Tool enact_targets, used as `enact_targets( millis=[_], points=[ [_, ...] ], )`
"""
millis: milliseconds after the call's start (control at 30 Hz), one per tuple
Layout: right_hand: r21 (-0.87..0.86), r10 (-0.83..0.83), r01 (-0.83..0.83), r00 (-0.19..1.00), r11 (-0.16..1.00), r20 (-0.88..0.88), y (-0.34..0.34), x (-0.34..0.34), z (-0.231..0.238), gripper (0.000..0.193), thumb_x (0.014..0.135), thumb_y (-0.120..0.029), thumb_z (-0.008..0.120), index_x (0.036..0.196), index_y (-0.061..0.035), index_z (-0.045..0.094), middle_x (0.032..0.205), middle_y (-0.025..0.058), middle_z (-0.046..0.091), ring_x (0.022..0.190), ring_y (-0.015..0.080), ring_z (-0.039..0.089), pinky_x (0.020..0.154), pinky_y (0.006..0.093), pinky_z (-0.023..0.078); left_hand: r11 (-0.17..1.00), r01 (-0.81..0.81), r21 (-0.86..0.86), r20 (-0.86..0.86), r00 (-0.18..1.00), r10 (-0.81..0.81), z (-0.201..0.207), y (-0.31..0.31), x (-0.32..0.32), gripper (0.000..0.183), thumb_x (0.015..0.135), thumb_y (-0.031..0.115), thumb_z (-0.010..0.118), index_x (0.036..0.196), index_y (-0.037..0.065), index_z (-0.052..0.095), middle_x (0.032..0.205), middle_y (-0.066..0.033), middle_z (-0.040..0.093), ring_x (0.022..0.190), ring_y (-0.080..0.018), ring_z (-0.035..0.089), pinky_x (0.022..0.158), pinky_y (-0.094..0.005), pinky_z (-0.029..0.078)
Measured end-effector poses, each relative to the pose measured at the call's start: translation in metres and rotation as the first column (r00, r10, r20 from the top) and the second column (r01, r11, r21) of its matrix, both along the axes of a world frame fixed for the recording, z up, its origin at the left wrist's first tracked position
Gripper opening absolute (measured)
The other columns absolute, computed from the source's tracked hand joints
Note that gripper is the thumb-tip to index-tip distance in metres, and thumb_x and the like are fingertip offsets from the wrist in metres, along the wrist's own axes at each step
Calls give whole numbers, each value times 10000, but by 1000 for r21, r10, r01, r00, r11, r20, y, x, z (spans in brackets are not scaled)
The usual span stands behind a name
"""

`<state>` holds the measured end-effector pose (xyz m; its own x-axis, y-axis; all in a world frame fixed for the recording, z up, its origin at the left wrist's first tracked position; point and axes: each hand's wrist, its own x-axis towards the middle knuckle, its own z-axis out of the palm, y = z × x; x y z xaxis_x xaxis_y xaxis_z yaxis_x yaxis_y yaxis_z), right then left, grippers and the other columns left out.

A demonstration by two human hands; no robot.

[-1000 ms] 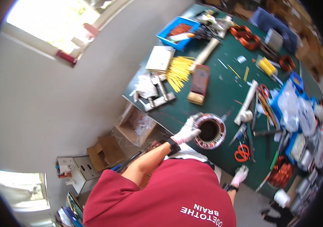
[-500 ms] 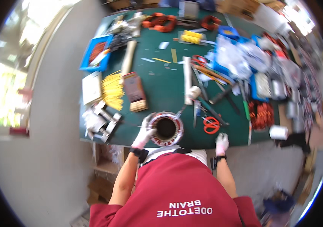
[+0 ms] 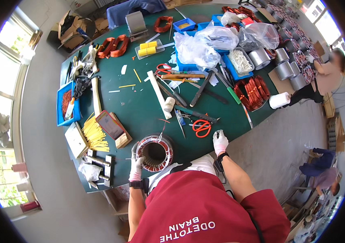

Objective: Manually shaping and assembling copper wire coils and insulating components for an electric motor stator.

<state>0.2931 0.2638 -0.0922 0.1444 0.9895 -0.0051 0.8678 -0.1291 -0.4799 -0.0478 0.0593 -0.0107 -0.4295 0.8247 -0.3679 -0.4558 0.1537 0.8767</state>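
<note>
Near the table's front edge stands a motor stator (image 3: 156, 166), a round metal core with reddish windings and white lacing around its opening. My left hand (image 3: 136, 165), in a white glove, grips its left side, the thumb by the rim and the fingers along the outside. From the stator's far side a thin reddish lead sticks up. Off to the right, my gloved right hand (image 3: 220, 142) hovers by the table edge with its fingers curled together; whatever they may hold is hidden. Red-handled scissors (image 3: 201, 128) lie just beyond that hand.
A phone (image 3: 110, 124) leans on a wooden block left of the stator, beside yellow strips (image 3: 95, 133). Metal clamp-like parts (image 3: 107, 170) sit at the front left. Beyond the scissors lie hand tools, a white thread spool (image 3: 169, 104) and copper coils (image 3: 252, 93). A co-worker (image 3: 329, 77) stands far right.
My view has turned, so the table appears rotated and shifted left. My left hand stays on the stator. The right hand remains near the scissors, fingers still curled.
</note>
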Motion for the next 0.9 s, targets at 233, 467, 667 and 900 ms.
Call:
enact_targets(
  millis=[233, 467, 667, 900],
  points=[
    [-33, 13, -13, 1000, 999, 14, 1, -8, 6, 158, 839, -308, 572, 862, -155, 601, 744, 140, 667, 711, 379, 643, 649, 510, 504, 999, -13, 49, 8, 1000, 12, -11, -7, -8, 751, 687, -52, 452, 1416, 107, 364, 1368, -88, 463, 1243, -225, 465, 1080, -358, 363],
    [-54, -32, 29, 998, 998, -57, -1, -8, 4, 171, 848, -306, 559, 882, -146, 609, 774, 139, 674, 742, 382, 641, 676, 513, 497, 1000, 29, 12, 3, 1000, -29, -15, -9, -14, 725, 748, -18, 512, 1436, 124, 332, 1343, -90, 479, 1225, -222, 471, 1065, -361, 368],
    [-77, -20, -1, 962, 997, -271, -26, -9, -1, 159, 865, -225, 525, 943, -104, 593, 886, 146, 665, 852, 371, 632, 743, 469, 495, 993, 102, 56, -49, 994, -100, -15, -5, -20, 694, 814, 68, 591, 1444, 128, 307, 1353, -92, 466, 1214, -215, 471, 1048, -354, 373],
    [-71, -71, 47, 917, 996, -394, -90, -4, 2, 132, 846, -150, 535, 937, -66, 581, 930, 173, 639, 900, 380, 611, 790, 452, 481, 971, 235, 35, -118, 966, -229, -15, -1, -30, 786, 840, 251, 674, 1469, 120, 222, 1387, -115, 424, 1265, -246, 417, 1081, -394, 327]
  ],
)
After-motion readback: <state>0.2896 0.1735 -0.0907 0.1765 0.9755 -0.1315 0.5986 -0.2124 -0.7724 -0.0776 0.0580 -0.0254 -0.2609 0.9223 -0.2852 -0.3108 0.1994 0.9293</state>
